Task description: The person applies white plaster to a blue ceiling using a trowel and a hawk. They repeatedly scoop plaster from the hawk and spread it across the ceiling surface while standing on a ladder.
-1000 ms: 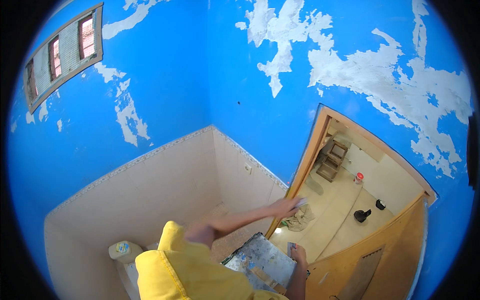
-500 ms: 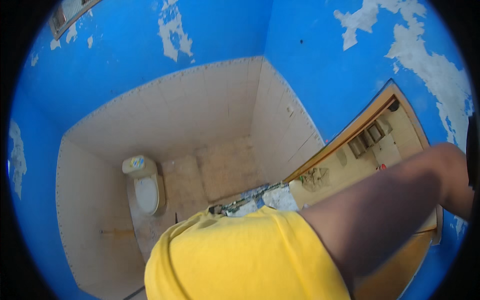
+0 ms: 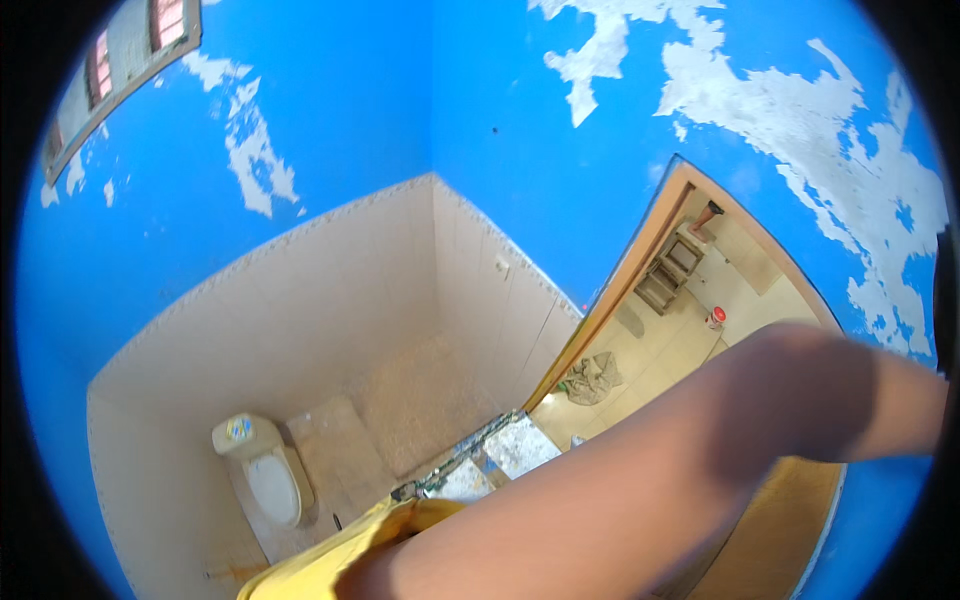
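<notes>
High above the toilet (image 3: 262,470), the right arm (image 3: 680,470) reaches far right, its hand unseen, grip impossible to tell; overreaching might tip the paint-spattered platform (image 3: 500,455)

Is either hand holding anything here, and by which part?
Cannot be told: only a bare raised arm with a yellow sleeve shows; both hands lie outside the picture.
</notes>
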### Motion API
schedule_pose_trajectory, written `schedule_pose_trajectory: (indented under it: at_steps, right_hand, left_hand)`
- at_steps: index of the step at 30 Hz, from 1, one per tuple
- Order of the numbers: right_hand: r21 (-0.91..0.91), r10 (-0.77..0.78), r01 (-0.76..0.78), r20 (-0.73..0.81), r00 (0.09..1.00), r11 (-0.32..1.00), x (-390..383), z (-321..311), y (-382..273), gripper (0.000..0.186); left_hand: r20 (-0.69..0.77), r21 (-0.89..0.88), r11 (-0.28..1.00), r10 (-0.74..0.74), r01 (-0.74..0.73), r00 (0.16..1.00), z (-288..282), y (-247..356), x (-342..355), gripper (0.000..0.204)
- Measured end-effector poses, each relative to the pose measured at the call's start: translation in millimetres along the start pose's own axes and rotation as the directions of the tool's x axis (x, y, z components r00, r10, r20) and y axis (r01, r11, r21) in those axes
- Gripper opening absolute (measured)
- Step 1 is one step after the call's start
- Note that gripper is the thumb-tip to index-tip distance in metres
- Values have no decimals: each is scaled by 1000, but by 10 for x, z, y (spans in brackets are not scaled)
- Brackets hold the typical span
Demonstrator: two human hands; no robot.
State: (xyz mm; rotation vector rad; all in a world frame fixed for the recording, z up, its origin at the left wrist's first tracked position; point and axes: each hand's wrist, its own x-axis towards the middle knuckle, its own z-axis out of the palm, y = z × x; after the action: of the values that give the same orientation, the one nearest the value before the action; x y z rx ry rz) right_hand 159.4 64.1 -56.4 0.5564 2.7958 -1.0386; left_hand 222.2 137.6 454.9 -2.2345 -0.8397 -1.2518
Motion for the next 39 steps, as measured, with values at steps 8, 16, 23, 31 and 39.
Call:
schedule_pose_trajectory:
  at_steps: [8,16,23,31,39]
  right_hand:
    - [42,88,-90,45,995,995,-238,16,347,42]
    - [150,232,-220,-68,970,964,-302,8,300,34]
    - [111,94,-72,-209,973,991,-201,225,675,33]
    - [632,288,-154,-115,951,760,-210,47,668,30]
    - [769,322,103,-380,867,631,223,-1470,-382,35]
  left_hand:
    - [175,70,633,-769,771,615,105,438,-3229,30]
    - [-323,178,-34,-946,983,25,-269,855,-5208,46]
    - [-115,95,-136,-986,986,-125,-199,555,-5378,54]
    - [21,164,-99,-994,981,-104,-350,282,-5415,31]
    - [-308,-90,21,-951,996,-7,-262,101,-4910,26]
